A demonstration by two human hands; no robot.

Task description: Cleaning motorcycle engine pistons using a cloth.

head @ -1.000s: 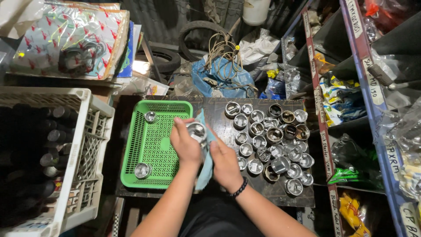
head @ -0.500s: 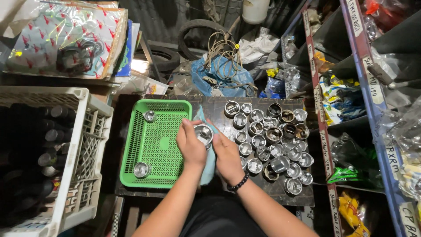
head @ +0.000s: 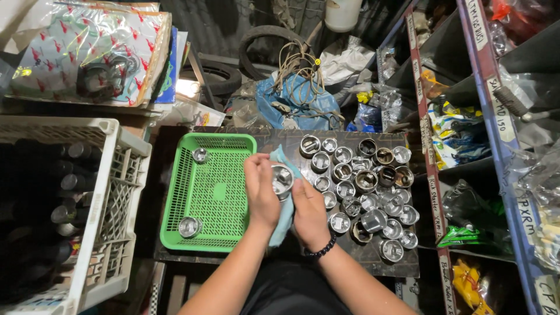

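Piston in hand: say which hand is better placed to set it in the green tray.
Left. The left hand already grips the piston and sits over the green tray's right edge. The right hand holds the blue cloth, on the side away from the tray.

White handwritten label strips (head: 489,44) on right shelf edges, patterned plastic package (head: 87,52) top left

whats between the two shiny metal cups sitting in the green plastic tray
In the head view, only bare green mesh floor of the green plastic tray lies between the upper metal cup and the lower metal cup; nothing else sits on that stretch.
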